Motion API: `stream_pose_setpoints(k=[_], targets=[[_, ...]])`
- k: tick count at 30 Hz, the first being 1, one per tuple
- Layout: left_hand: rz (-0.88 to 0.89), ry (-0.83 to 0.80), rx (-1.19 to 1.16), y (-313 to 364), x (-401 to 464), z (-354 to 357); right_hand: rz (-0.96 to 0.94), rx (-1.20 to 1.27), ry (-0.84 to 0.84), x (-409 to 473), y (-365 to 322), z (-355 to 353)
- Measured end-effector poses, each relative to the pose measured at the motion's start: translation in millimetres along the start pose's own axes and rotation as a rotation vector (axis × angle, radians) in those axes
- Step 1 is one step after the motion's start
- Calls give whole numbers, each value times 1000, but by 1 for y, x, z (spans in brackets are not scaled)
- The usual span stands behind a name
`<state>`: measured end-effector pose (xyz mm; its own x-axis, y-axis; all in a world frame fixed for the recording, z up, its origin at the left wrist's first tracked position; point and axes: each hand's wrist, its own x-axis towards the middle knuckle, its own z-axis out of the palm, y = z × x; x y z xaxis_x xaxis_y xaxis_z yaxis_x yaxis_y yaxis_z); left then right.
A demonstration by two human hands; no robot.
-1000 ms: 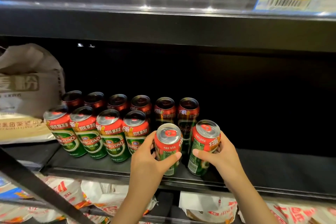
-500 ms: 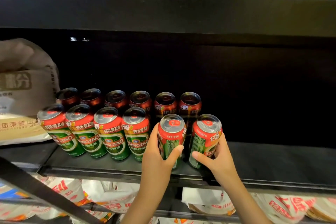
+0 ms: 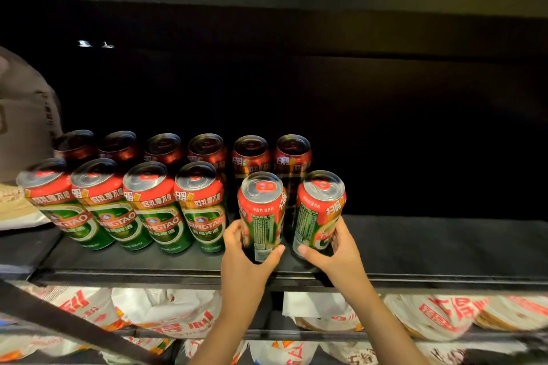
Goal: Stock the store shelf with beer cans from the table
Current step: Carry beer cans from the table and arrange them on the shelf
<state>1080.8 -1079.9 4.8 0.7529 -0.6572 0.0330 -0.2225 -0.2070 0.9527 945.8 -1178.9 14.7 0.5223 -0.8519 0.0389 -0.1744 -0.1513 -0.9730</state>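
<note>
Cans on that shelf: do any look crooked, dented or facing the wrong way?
None looks dented or spilled. The two held cans, left and right, show their fine-print backs, while the four front-row cans show the green logo. So they look turned the wrong way.

Two bare hands, two bare forearms — no sleeves.
The left hand (image 3: 243, 258) and right hand (image 3: 341, 255) show no gloves, rings, or watch; the forearms are uncovered down to the frame's lower edge.
</note>
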Motion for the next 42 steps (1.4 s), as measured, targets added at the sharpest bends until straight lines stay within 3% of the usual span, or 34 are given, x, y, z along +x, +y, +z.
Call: stream_pose_setpoints(k=[21,29,42], targets=[[107,-99,36,-10,-1,-10,14,-42,-11,-1,0,3],[162,-60,116,-12,-1,-9,17,-55,29,-2,-2,8],[189,-118,42,-16,-2,-11,42,-70,10,-5,0,4]])
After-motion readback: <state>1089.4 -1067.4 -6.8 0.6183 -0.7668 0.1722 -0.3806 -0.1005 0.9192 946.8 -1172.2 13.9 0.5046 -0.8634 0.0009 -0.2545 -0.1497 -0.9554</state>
